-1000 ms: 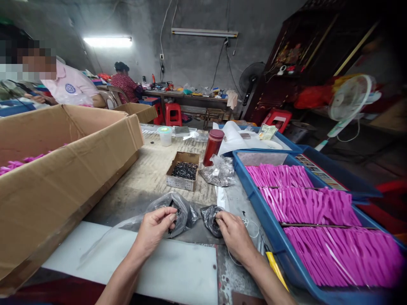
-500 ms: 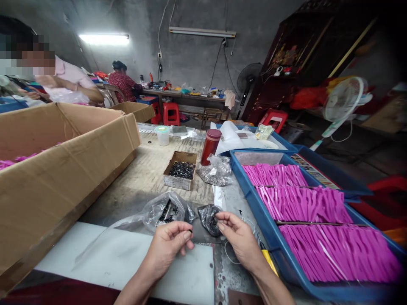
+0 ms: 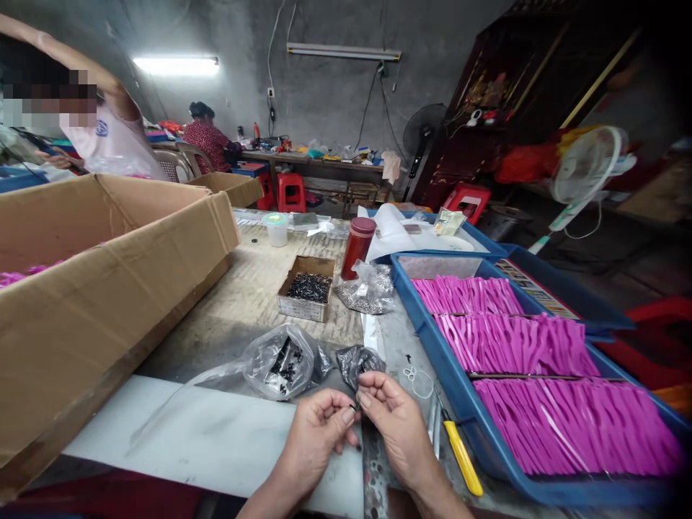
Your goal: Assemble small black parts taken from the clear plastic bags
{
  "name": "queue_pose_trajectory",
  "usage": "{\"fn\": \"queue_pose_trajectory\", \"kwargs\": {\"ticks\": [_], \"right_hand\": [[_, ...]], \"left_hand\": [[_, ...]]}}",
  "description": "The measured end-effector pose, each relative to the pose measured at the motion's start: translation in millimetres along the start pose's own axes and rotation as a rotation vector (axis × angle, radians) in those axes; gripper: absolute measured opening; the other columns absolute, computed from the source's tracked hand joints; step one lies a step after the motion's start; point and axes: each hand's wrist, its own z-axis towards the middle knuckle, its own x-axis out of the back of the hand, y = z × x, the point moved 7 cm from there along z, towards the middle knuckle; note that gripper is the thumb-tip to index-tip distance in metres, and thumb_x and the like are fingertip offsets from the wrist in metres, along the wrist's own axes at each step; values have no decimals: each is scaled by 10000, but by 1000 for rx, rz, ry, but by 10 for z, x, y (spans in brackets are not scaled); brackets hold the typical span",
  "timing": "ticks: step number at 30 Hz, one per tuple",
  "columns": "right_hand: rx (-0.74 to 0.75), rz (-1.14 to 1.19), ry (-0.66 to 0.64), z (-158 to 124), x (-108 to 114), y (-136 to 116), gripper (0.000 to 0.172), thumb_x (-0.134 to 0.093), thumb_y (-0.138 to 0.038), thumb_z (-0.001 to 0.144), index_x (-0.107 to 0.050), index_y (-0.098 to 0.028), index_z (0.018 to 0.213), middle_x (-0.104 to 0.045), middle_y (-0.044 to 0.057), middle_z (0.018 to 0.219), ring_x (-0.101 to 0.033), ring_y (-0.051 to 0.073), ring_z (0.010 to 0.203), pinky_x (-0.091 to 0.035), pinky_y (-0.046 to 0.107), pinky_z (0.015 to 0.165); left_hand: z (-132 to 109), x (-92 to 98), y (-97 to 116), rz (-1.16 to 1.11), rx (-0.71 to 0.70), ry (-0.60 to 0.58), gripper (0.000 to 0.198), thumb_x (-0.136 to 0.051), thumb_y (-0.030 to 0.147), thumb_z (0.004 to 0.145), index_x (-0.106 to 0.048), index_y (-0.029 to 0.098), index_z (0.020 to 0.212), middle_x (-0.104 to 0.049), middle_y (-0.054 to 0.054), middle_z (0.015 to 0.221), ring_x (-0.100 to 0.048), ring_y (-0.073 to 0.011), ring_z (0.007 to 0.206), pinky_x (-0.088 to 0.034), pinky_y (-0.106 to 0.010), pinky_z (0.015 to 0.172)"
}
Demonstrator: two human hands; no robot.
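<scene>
My left hand pinches a small black part between thumb and forefinger. Close against it, my right hand is closed too, thumb and forefinger pressed together at the same spot; anything between them is too small to make out. Just beyond the fingers sits a dark plastic bag of small black pieces. To its left lies a clear plastic bag with black clips inside. A white sheet covers the bench under my left hand. A yellow-handled screwdriver lies right of my right hand.
A blue crate with rows of purple plastic pieces stands right. At left is a large cardboard box. Ahead are a small box of black pins, a red canister and a tub. Two co-workers sit beyond.
My right hand has drawn back from the dark bag to meet my left hand, which moved right. The co-worker at left has raised an arm.
</scene>
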Motion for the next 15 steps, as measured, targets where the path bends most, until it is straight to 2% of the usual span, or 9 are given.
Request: {"fn": "queue_pose_trajectory", "kwargs": {"ticks": [9, 15], "right_hand": [[-4, 34, 109, -77, 2, 111, 224, -656, -254, 554, -568, -172, 743, -558, -23, 592, -525, 115, 533, -448, 228, 511], [-19, 55, 130, -104, -1, 157, 195, -652, -237, 548, -572, -176, 716, -577, -14, 614, -537, 123, 559, -454, 229, 522]], "left_hand": [[-4, -39, -84, -108, -7, 66, 189, -631, 283, 621, -541, 119, 589, -547, 18, 463, -421, -56, 389, -293, -155, 397], [-10, -19, -128, -132, -24, 84, 187, -626, 268, 633, -515, 124, 590, -515, 37, 465, -415, -51, 405, -291, -150, 408]]}}
